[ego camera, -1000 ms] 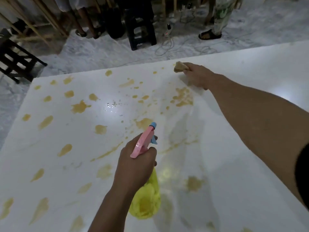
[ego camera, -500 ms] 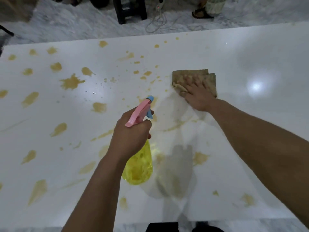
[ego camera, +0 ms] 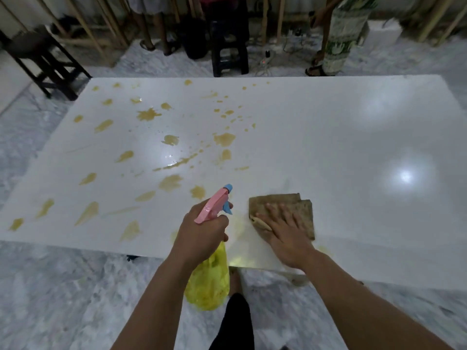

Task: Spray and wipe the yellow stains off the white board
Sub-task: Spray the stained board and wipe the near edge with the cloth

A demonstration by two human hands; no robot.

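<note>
A large white board point(ego camera: 328, 147) lies flat over the marble floor. Yellow stains point(ego camera: 149, 114) cover its left half; the right half is bare and glossy. My left hand point(ego camera: 204, 231) grips a spray bottle point(ego camera: 209, 281) with a yellow body and a pink trigger head with a blue nozzle, held above the board's near edge. My right hand point(ego camera: 285, 236) lies flat, fingers spread, pressing a folded brown cloth point(ego camera: 283, 205) against the board near its front edge, just right of the bottle.
A dark wooden stool point(ego camera: 48, 61) stands at the board's far left corner and a black stool point(ego camera: 228, 54) behind its far edge. People's legs point(ego camera: 336, 41) and cables are on the floor beyond. My own leg point(ego camera: 235, 322) shows below the near edge.
My right hand has dragged the cloth from the board's far side toward me to the near edge, clearing stains along that strip. The left hand with the bottle has kept its hold.
</note>
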